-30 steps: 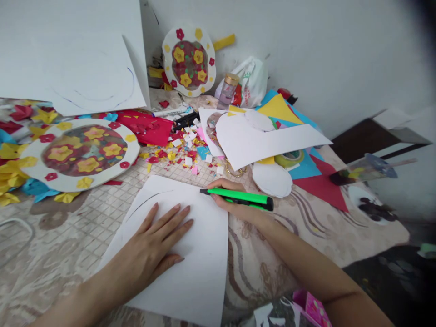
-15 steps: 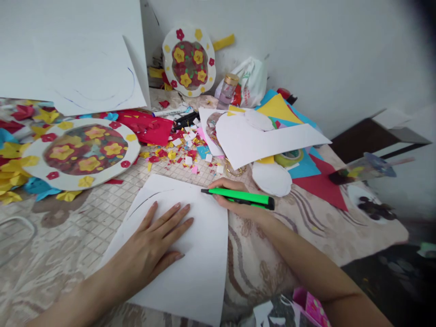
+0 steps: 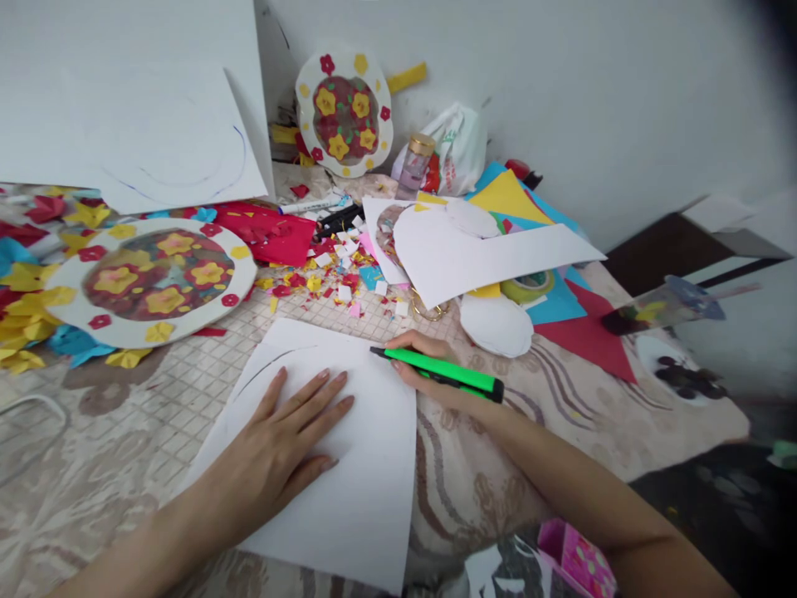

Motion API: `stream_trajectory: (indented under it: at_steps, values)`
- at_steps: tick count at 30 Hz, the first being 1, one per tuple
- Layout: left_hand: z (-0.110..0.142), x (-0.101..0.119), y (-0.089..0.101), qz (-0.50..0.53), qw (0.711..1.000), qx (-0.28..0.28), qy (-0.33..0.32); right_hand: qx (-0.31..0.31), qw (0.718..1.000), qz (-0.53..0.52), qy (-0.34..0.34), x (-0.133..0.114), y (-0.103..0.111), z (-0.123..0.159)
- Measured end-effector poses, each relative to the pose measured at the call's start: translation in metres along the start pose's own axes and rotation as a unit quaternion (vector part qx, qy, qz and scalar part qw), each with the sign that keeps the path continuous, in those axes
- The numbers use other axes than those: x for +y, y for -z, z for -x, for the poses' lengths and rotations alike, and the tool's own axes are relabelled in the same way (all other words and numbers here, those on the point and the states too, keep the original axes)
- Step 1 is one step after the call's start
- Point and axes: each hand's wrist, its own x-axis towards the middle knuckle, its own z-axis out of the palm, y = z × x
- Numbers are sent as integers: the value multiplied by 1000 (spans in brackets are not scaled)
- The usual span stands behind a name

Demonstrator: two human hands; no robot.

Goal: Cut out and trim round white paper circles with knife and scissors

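A white sheet of paper (image 3: 361,498) lies on the table, with a dark curved line (image 3: 265,371) near its upper left. My left hand (image 3: 290,428) rests flat on the sheet, fingers spread, just below that curve. In my right hand (image 3: 423,353) is a green utility knife (image 3: 445,371) with a black end, gripped between thumb and fingers. Its dark tip points left, at or just over the upper right part of the sheet; whether it touches cannot be made out.
Behind the sheet lie paper scraps (image 3: 342,266) and a flower-decorated white frame (image 3: 242,286). A similar round frame (image 3: 384,133) leans on the wall near a gold-capped jar (image 3: 416,162). White cut-out paper (image 3: 448,266), tape (image 3: 526,286) and a cup (image 3: 663,316) sit to the right.
My right hand and the knife have shifted slightly right, and the knife's rear end has dipped a little. My left hand stays in place on the sheet.
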Motion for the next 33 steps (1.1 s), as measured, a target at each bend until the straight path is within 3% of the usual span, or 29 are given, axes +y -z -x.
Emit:
stream_trajectory:
  at_steps: [13,17,26,33]
  values:
    - [-1,3,5,4,1000,-11,16,-15,1000,-5,-24,1,5,2]
    - [-2,1,6,-5,1000,-6,-11,-4,999,-3,-34,7,1,6]
    - [-4,1,5,18,1000,11,-5,25,999,18,-11,9,-6,15]
    - [-2,0,4,17,1000,6,1,34,998,8,-47,13,-5,22]
